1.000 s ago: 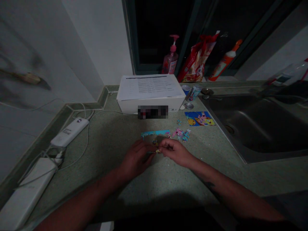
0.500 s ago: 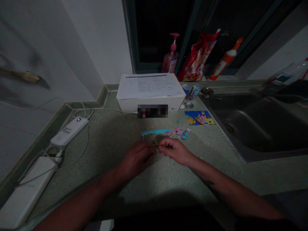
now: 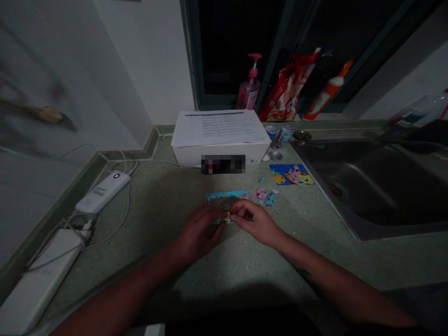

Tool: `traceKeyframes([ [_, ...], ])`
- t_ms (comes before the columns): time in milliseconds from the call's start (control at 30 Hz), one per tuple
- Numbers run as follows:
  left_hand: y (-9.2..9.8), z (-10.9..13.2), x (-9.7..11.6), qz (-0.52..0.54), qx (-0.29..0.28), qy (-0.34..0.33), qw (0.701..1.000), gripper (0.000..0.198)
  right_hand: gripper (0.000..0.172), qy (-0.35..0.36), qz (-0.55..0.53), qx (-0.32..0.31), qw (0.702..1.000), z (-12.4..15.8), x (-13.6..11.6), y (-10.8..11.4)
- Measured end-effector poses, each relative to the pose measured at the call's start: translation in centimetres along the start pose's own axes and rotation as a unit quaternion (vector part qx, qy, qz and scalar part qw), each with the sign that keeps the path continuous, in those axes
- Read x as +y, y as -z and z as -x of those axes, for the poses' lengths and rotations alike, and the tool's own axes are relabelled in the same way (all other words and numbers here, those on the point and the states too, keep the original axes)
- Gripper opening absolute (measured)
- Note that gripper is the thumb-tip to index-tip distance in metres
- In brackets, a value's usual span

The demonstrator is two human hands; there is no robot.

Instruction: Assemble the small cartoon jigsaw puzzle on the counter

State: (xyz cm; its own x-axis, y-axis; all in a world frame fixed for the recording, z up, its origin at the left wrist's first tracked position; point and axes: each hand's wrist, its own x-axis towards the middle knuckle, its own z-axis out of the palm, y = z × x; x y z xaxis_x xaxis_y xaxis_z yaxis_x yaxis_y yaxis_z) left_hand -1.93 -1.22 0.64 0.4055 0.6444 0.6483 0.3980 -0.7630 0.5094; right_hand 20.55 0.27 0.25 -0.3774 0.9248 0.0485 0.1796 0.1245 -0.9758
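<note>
We stood at a speckled green countertop (image 3: pixel 154 219) with a steel sink (image 3: pixel 371 191) set into its right side. On the window ledge behind stood a pink pump bottle (image 3: pixel 249 88), a red printed bag (image 3: pixel 287 91) and an orange-capped bottle (image 3: pixel 327 93). A white cardboard box (image 3: pixel 220 154) sat against the window, a printed sheet (image 3: pixel 219 128) lying on top. Two white power banks (image 3: pixel 103 192) lay to our left (their cables tangled between them). A picture card (image 3: pixel 291 174) lay just beside the sink. Below the box lay a partly built jigsaw puzzle (image 3: pixel 226 195), with loose pink and blue pieces (image 3: pixel 264 197) just to its right. Our left hand (image 3: pixel 199 233) and right hand (image 3: pixel 254 223) were both curled nearly shut, their fingertips (image 3: pixel 241 211) meeting on a small yellow jigsaw piece (image 3: pixel 227 217) at the puzzle's near edge.
</note>
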Motion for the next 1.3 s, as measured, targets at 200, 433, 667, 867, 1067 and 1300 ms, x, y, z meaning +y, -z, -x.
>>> traceKeyframes([
  [200, -0.2, 0.3, -0.2, -0.002, 0.009, 0.014, 1.000, 0.025, 0.014, 0.070, 0.086, 0.034, 0.993, 0.5, 0.7, -0.4],
  [433, -0.4, 0.5, -0.4, -0.006, 0.013, 0.020, 1.000, 0.022, 0.015, 0.163, 0.156, 0.038, 0.974, 0.5, 0.6, -0.3],
  [667, -0.3, 0.4, -0.3, -0.014, 0.024, 0.022, 0.999, 0.018, 0.023, 0.213, 0.209, 0.041, 0.954, 0.4, -0.1, 0.0],
  [867, -0.2, 0.4, -0.4, -0.014, 0.019, 0.023, 0.999, 0.020, 0.024, 0.220, 0.215, 0.046, 0.950, 0.3, -0.1, 0.1],
  [1067, -0.4, 0.4, -0.5, -0.018, 0.024, 0.019, 0.999, 0.017, 0.020, 0.220, 0.227, 0.048, 0.948, 0.3, 0.2, 0.1],
  [1300, -0.4, 0.3, -0.5, -0.018, 0.016, 0.022, 0.999, 0.016, 0.018, 0.228, 0.251, 0.052, 0.939, 0.4, 0.4, 0.3],
])
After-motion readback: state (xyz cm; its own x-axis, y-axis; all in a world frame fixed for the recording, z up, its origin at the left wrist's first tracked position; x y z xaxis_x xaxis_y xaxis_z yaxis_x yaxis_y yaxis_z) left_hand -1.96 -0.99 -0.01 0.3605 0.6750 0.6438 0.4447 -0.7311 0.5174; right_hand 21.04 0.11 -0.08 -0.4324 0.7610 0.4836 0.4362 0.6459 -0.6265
